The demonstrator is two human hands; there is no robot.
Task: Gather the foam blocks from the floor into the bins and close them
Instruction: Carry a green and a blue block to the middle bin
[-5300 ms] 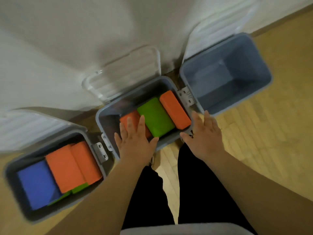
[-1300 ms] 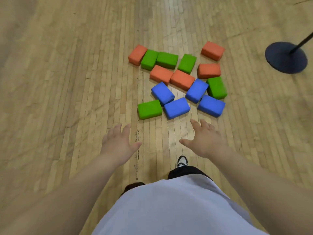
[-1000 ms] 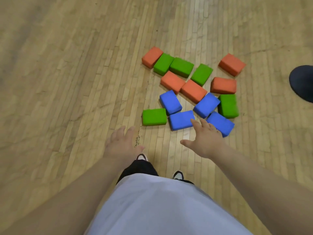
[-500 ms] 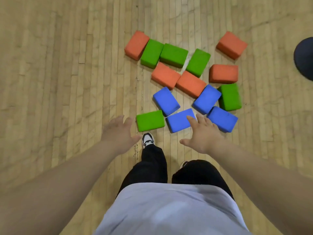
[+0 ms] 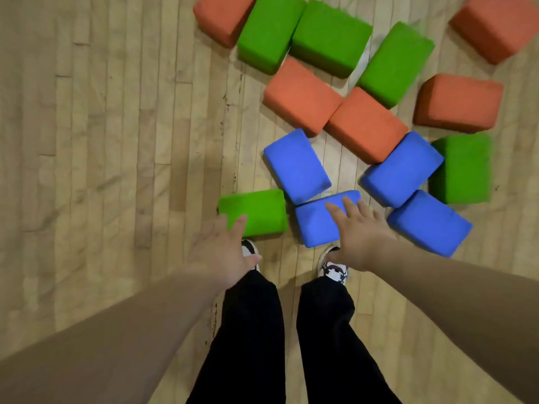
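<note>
The head view is the only one we have. It looks straight down past our black trouser legs [image 5: 253,330] and shoes [image 5: 334,271] onto the wooden floor [image 5: 116,141], where the foam blocks [image 5: 402,167] lie clustered ahead of us. No bin shows, so we judge the gathering far from done. Our left hand [image 5: 221,252] reaches forward palm down, its fingers [image 5: 237,227] straight, spread and holding nothing. Their tips overlap the near left corner of the green block [image 5: 259,212], though we cannot tell whether they touch it or hover. That block lies just ahead and to the right of those fingers, its long axis running left to right across our reach. Our right hand [image 5: 361,240] is likewise stretched out palm down, its fingers [image 5: 348,207] extended and released over the near blue block [image 5: 318,225]. Its long axis also runs crosswise, tilted slightly, and again we cannot confirm contact. Each hand is nearest its own block, left for green and right for blue. Just beyond the right fingertips a second blue block [image 5: 296,164] touches the first, and a third blue block [image 5: 428,223] sits to their right. Orange blocks [image 5: 300,94] lie further ahead. Both forearms come in from the lower corners and converge. Since both long axes run crosswise to the fingers, we judge that each hand should close over the short span, thumb on the near face.
</note>
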